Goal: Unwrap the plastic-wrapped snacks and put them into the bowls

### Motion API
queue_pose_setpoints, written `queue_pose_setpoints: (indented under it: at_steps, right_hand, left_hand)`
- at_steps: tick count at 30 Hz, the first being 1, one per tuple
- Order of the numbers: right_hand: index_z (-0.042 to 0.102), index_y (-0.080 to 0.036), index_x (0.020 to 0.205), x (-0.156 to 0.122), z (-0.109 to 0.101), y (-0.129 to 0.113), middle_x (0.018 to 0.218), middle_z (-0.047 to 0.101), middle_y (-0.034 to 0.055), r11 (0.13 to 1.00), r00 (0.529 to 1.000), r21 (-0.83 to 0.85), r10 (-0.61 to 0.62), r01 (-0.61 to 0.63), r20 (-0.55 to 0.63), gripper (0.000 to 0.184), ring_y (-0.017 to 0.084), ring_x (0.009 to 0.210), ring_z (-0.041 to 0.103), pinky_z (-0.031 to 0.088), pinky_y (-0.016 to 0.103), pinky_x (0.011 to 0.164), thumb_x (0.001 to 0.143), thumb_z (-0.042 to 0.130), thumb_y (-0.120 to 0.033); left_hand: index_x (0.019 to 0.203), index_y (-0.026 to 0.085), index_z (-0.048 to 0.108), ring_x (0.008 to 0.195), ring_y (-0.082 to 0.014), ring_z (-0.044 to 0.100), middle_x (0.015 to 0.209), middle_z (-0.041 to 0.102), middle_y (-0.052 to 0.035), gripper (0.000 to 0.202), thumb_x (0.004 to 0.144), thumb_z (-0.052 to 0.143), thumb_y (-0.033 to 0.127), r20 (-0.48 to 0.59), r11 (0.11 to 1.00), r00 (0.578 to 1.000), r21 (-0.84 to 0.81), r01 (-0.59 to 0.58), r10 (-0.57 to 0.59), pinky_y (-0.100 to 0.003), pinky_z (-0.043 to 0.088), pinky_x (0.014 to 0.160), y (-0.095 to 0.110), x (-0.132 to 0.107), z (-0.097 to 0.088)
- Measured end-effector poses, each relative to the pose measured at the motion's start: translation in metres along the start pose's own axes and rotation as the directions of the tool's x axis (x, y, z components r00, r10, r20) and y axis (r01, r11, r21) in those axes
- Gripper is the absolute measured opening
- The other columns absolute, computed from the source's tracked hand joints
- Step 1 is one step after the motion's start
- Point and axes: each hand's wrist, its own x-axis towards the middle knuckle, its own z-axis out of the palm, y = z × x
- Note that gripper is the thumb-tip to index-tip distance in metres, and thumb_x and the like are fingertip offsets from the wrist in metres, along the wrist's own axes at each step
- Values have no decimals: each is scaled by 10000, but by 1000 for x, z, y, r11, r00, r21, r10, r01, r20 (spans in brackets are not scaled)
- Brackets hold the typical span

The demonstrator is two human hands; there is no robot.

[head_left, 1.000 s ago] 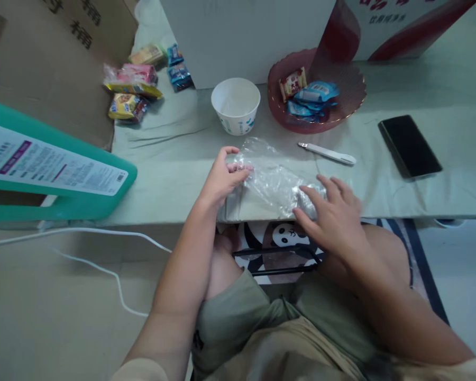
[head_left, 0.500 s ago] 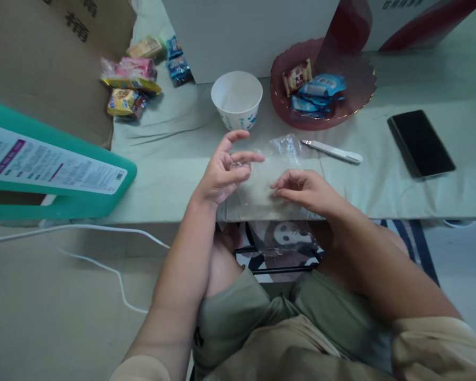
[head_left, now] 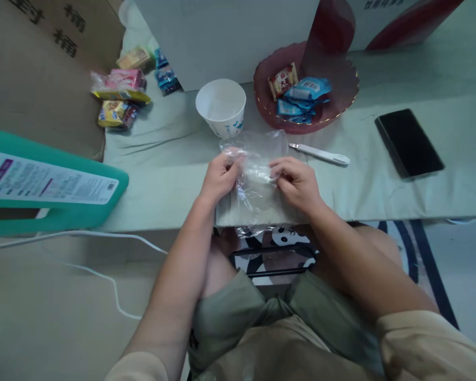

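bag (head_left: 257, 173) of clear plastic was mid-frame, fingers of the left hand (head_left: 219, 175) and right hand (head_left: 299, 182) clamped on it, the hold apparently made but the crinkles not yet flattened.

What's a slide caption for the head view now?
Left hand and right hand pinch a clear plastic bag, with a white cup and pink bowl beyond.

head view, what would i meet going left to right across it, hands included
Green container → snack packets → left hand → clear plastic → right hand → phone.
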Motion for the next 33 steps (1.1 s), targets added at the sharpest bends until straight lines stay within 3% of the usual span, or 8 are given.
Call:
queue_pose_setpoints:
  at_steps: [4, 7, 10, 14, 19, 24, 27, 33]
  right_hand:
    - [609, -227, 632, 1, -8, 7, 919, 744, 19, 987, 980, 121, 127, -109, -151, 175, 212, 954, 694, 522, 401, 888, 706, 526, -92]
    - [624, -226, 654, 4, -13, 14, 1032, 725, 31, 948, 945, 229, 267, -222, -190, 134, 242, 1121, 665, 500, 467, 1006, 696, 533, -136]
    - [645, -228, 772, 7, -19, 20, 1207, 672, 45, 847, 895, 411, 424, -337, -140, 106, 239, 1077, 677, 551, 430, 902, 734, 551, -259]
    - [578, -296, 1086, 9, -23, 20, 1308, 608, 50, 704, 839, 531, 543, -471, 24, 348, 168, 865, 681, 573, 334, 723, 841, 523, -537]
    - [424, -327, 1305, 5, -18, 8, 1021, 659, 24, 745, 828, 369, 536, -555, 165, 747, 186, 815, 658, 581, 360, 781, 667, 811, -371]
    - [488, -311, 1235, 6, -14, 3, 832, 599, -16, 800, 862, 329, 493, -502, 117, 554, 190, 785, 635, 563, 372, 777, 744, 743, -292]
    - [489, -324, 1253, 8, -13, 5, 938, 645, 5, 803, 874, 379, 485, -460, 34, 584, 199, 874, 659, 565, 375, 825, 750, 784, -357]
    - [537, -237, 892, 6, -11, 1, 986, 710, 50, 733, 818, 362, 512, -575, 262, 418, 181, 805, 674, 562, 347, 744, 704, 819, -482]
  left_hand:
    - [1014, 249, 700, 540, -102, 555, 694, 630, 25, 318, 769, 824, 411, 108, 978, 994, -202, 50, -29, -238, 448, 513, 8, -4, -1]
    - [850, 242, 760, 656, -106, 578, 814, 675, -13, 121, 735, 788, 265, 118, 968, 993, -251, 9, 22, -246, 475, 593, 9, -5, -1]
    - [749, 219, 785, 719, -123, 586, 923, 691, -61, 110, 761, 683, 259, 124, 970, 992, -242, 20, 10, -270, 475, 625, 7, -3, -4]
    - [718, 194, 754, 761, -131, 587, 892, 660, -63, 192, 801, 685, 353, 8, 990, 999, -132, -44, 45, -277, 487, 675, 4, 1, -5]
    - [729, 202, 575, 830, -133, 628, 932, 626, -23, 298, 661, 843, 310, -74, 985, 994, -149, -91, 80, -282, 528, 772, 5, 2, 0]
    - [1084, 285, 513, 951, -195, 721, 1094, 668, -39, 553, 684, 871, 422, 53, 927, 986, -337, 164, -155, -305, 564, 760, 8, -1, 3]
    - [1024, 216, 575, 874, -201, 735, 1026, 732, -81, 436, 711, 832, 377, 225, 885, 935, -322, 337, -275, -307, 566, 719, 12, -4, 7]
    - [930, 210, 599, 542, -108, 586, 680, 630, 18, 204, 834, 723, 342, 184, 957, 963, -179, 228, -195, -258, 499, 561, 12, -6, 10]
